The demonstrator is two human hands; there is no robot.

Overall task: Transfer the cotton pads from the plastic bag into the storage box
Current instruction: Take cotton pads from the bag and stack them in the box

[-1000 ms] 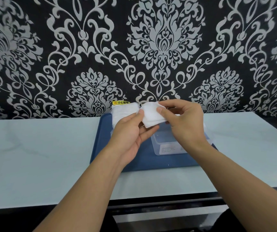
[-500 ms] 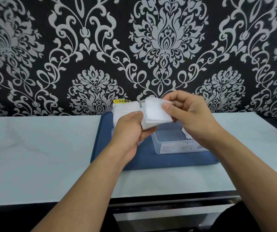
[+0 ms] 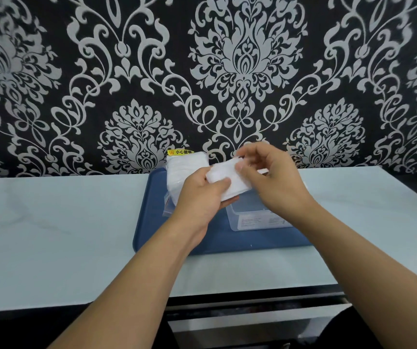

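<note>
Hands meet above the blue tray [image 3: 167,238], over the pale counter [image 3: 51,235]. Left hand [image 3: 200,200] grips the plastic bag [image 3: 184,170] of cotton pads, thumb curled onto the near edge of a small white stack of pads [image 3: 223,176] that sticks out of the bag's mouth. Right hand [image 3: 270,182] pinches that same stack, thumb on the near face and fingers curled behind it. Compared with half a second ago, the stack sits lower and more level, where before it stood tilted up and facing the camera; the right hand has come in closer over it, and the left thumb now presses on it. Stack is held in the air, just above and behind the clear storage box [image 3: 257,220], which stands open on the tray, partly hidden by the right wrist. Whether pads already lie in the box cannot be told now. Judgement: the stack is nearly free of the bag, and the next step is likely a short carry down and right into the box. Many pads remain in the bag, so transfer looks far from finished.
</note>
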